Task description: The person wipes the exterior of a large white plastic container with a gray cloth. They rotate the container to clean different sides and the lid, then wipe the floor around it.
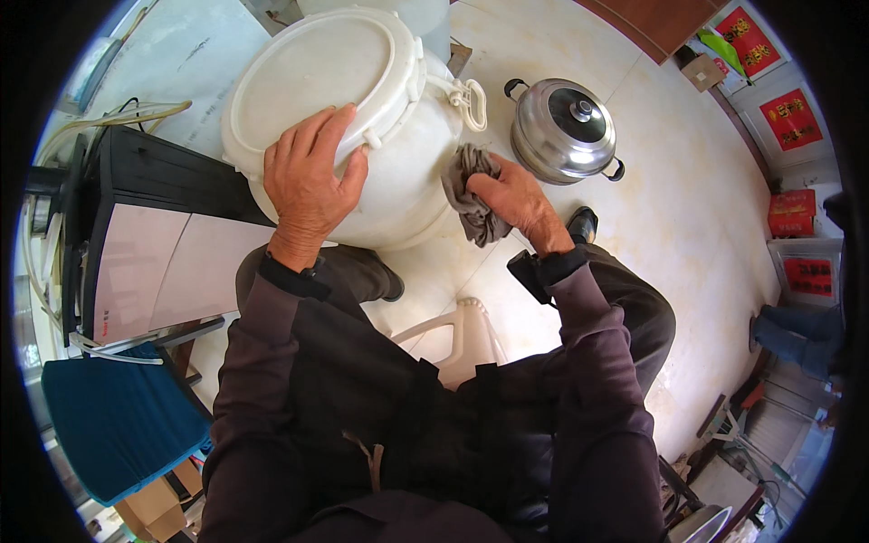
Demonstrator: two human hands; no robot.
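Observation:
A large white plastic barrel (407,183) with a round lid (312,75) stands before me, its looped white handle (473,105) sticking out at the right. My left hand (316,166) rests on the lid's near edge, fingers spread, the thumb by a small knob on the rim. Bunched up in my right hand (512,197) is a grey-brown cloth (472,193), held beside the barrel's right side. On the floor right of the barrel sits a stainless steel pot (567,146) with two black handles and a lid with a dark glass centre.
A black and pink appliance (170,258) stands left of the barrel, above a teal cushioned seat (125,421). Part of a beige plastic stool (461,339) shows between my legs. Another person's blue-clad legs (794,336) are at the far right. Red boxes (791,212) stand by cabinets.

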